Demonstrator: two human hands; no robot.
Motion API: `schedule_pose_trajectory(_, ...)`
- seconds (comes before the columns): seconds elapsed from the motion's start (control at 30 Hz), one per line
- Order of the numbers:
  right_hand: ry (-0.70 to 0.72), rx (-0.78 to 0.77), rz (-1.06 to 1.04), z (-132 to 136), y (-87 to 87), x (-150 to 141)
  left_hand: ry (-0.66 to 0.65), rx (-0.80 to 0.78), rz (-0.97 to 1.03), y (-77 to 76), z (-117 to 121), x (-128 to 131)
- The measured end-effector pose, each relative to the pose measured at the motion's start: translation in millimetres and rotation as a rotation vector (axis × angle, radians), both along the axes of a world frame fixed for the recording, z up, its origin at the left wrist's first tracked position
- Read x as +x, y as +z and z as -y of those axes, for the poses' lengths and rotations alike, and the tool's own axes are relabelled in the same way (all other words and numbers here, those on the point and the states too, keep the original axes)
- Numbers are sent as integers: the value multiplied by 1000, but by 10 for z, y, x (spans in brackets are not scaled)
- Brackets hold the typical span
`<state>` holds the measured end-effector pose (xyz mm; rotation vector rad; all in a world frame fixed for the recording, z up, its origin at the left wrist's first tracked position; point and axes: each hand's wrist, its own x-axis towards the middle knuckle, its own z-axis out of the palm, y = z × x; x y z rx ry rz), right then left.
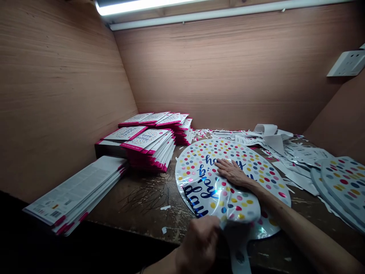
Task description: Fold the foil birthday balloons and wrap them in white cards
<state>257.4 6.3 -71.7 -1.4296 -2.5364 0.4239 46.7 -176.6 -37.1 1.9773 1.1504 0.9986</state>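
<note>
A flat round foil balloon with coloured dots and blue "happy birthday" lettering lies on the dark worktop. Its near edge is folded up and over toward the middle. My left hand is closed on that folded near edge, by the balloon's neck. My right hand lies flat on the balloon's middle, fingers stretched out, pressing it down.
Stacks of pink-edged printed cards stand at the back left. A pile of cards lies face down at the near left. Loose paper strips and scraps cover the back right. More dotted balloons are stacked at the right. A wall socket is on the right.
</note>
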Motion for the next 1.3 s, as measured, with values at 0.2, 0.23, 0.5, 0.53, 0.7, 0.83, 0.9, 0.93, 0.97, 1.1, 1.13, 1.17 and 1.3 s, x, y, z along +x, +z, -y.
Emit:
schedule_pose_trajectory(0.2,-276,189,-222,77,468,223,624,-821,709,58,-366,66)
schedule_pose_trajectory(0.23,-292,236,-249,189,550,241,641,-836,740,54,-387,79)
schedule_pose_trajectory(0.5,425,186,5,1216,454,-181,722,-871,919,141,-291,187)
schedule_pose_trajectory(0.53,383,146,13,1198,414,-193,729,-875,923,149,-280,192)
schedule_pose_trajectory(0.7,120,103,-194,824,338,119,715,-859,915,117,-249,129)
schedule_pose_trajectory(0.83,-27,24,-510,684,273,430,481,-603,817,39,-207,-72)
schedule_pose_trajectory(0.9,62,-45,-546,713,224,510,368,-397,621,15,-139,-218)
schedule_pose_trajectory(0.93,105,-62,-544,740,203,536,286,-307,494,11,-90,-291)
schedule_pose_trajectory(0.97,134,-72,-546,769,190,556,175,-238,367,13,-37,-355)
schedule_pose_trajectory(1.1,135,-77,-490,840,202,590,-83,-194,183,48,94,-443)
schedule_pose_trajectory(1.13,109,-71,-459,835,210,577,18,-243,226,56,76,-418)
schedule_pose_trajectory(1.17,71,-59,-421,818,213,550,169,-336,305,62,33,-382)
schedule_pose_trajectory(1.3,-178,73,-221,668,151,322,575,-843,615,81,-259,-222)
